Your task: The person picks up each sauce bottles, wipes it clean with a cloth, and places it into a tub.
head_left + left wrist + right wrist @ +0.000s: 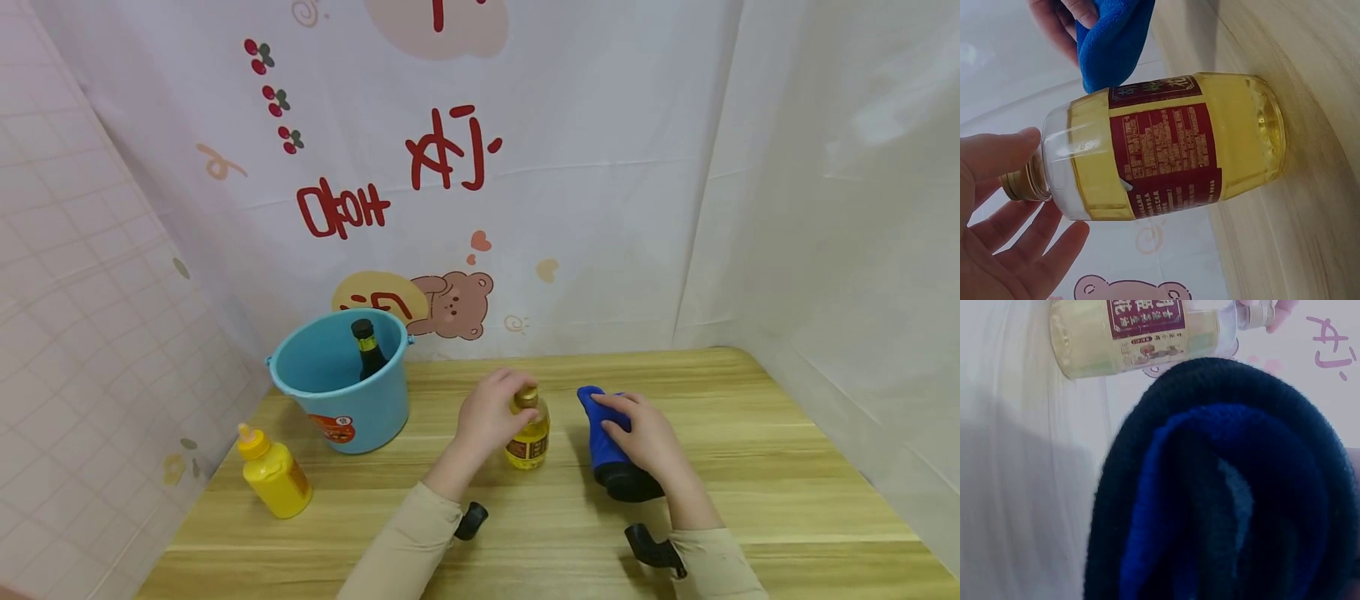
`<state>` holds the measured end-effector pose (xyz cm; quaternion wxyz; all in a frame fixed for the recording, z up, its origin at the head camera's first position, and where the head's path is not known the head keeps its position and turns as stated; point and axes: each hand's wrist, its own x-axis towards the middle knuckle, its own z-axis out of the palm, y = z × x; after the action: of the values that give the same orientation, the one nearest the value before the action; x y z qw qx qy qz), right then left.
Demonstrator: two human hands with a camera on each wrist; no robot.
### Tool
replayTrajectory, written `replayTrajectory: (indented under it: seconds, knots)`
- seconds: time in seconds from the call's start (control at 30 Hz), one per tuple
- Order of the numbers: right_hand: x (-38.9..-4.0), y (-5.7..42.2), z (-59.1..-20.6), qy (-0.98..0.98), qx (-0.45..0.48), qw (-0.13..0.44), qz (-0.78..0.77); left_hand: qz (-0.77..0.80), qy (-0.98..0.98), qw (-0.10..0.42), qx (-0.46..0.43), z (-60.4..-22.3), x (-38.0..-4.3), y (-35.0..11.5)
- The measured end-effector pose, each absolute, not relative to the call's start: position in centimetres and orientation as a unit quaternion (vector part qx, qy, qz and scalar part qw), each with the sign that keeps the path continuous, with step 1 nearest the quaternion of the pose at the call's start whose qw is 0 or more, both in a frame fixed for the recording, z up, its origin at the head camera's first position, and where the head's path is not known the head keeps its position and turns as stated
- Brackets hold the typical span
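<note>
A bottle of yellow oil [528, 443] with a gold cap and a dark red label stands upright on the wooden table. My left hand [491, 414] holds it from above at the cap and neck, thumb on one side and fingers on the other in the left wrist view. To its right, my right hand [647, 435] grips a folded blue cloth [602, 433] with a black edge. Close up in the right wrist view, the cloth [1210, 381] shows its folded layers and hides most of that hand. Cloth and bottle stand apart in the head view.
A light blue bucket [300, 385] stands at the back left, with a dark green bottle [371, 354] leaning inside. In front of it is a yellow squeeze bottle [279, 483]. Printed white sheeting [600, 208] hangs behind the wooden table [750, 467].
</note>
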<state>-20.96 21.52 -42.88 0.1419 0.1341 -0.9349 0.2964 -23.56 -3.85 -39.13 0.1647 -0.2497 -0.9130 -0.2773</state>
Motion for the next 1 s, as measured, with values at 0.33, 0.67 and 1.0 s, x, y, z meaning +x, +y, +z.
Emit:
replayTrajectory:
  seconds: [0.33, 0.67, 1.0]
  knots:
    - [-21.0, 22.1, -42.7, -0.936, 0.13, 0.143, 0.295, -0.265, -0.913, 0.179, -0.253, -39.1, -23.7, -3.8]
    - [-21.0, 22.8, -42.5, -0.931, 0.132, 0.161, 0.3, -0.252, -0.911, 0.201, -0.257, -39.1, -23.6, -3.8]
    - [-21.1, 23.3, -42.4, -0.933, 0.123, 0.154, 0.302, -0.266, -0.891, 0.248, -0.271, -38.7, -23.7, -4.9]
